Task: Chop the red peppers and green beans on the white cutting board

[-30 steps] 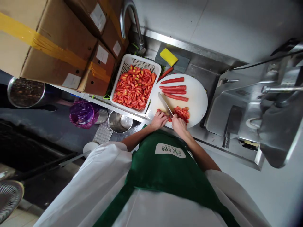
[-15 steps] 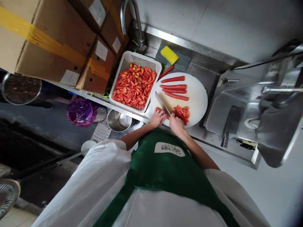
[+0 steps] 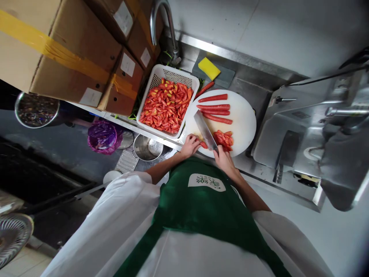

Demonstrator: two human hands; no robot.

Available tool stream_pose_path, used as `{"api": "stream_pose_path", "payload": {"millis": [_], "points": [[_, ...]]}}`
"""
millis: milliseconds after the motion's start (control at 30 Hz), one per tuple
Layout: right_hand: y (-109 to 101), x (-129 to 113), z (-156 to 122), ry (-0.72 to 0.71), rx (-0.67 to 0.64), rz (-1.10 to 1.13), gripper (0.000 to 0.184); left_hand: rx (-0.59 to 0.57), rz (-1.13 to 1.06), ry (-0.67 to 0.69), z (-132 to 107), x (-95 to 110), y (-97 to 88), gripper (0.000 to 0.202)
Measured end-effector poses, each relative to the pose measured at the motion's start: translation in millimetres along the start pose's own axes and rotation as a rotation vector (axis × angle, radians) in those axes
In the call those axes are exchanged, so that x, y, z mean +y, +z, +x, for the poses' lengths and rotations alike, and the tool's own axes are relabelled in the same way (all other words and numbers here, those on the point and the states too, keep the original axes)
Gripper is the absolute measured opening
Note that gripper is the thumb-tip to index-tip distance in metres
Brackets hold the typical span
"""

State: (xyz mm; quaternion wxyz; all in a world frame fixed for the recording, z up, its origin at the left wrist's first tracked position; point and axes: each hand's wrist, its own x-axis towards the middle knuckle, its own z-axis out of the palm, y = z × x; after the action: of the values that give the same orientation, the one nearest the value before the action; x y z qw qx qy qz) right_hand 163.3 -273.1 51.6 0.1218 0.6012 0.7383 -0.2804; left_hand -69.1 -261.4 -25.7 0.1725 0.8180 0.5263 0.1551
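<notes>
On a round white cutting board lie three whole peeled carrots and a heap of cut carrot pieces. My right hand is closed on the handle of a cleaver, whose broad blade lies tilted across the board's near left part. My left hand is curled, its fingers pressing a short carrot stub at the board's near edge, just left of the blade. A white slotted basket left of the board is heaped with sliced carrot.
Taped cardboard boxes are stacked at the left, a tap rises behind the basket, and a yellow sponge lies by the wall. A steel machine stands at the right. Metal bowls and a purple bag sit below.
The cleaver has lifted and tipped, showing more of its flat blade, and my right hand has drawn back towards me. My left hand stays on the carrot stub.
</notes>
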Motion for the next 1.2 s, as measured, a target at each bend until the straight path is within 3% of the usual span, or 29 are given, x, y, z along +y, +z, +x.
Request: {"api": "stream_pose_path", "payload": {"millis": [100,267,467,633,800,1000,1200], "points": [[-3.4,0.9,-13.1,-0.011,0.026,-0.059,0.031,-0.006,0.012,-0.014,0.7,8.0,2.3,0.03],[-6.2,-7.4,-26.7,-0.096,-0.035,-0.082,0.031,-0.025,0.035,-0.005,3.6,14.0,1.6,0.031],[4.7,-22.3,6.9,-0.117,-0.022,-0.059,0.032,-0.041,0.044,0.023,-0.5,9.9,1.2,0.034],[-1.9,-2.3,24.4,-0.125,0.015,-0.019,0.034,0.012,0.038,-0.059,-7.1,2.4,-1.7,0.034],[-10.8,14.0,0.9,-0.066,0.022,-0.064,0.033,-0.024,0.028,-0.01,2.6,7.5,8.7,0.031],[-9.7,-1.7,-27.4,-0.095,-0.061,-0.088,0.031,-0.045,0.089,0.057,13.1,15.8,11.9,0.032],[0.0,-18.6,7.3,-0.06,-0.031,-0.053,0.034,-0.069,0.096,0.072,7.2,13.2,7.9,0.035]]}}
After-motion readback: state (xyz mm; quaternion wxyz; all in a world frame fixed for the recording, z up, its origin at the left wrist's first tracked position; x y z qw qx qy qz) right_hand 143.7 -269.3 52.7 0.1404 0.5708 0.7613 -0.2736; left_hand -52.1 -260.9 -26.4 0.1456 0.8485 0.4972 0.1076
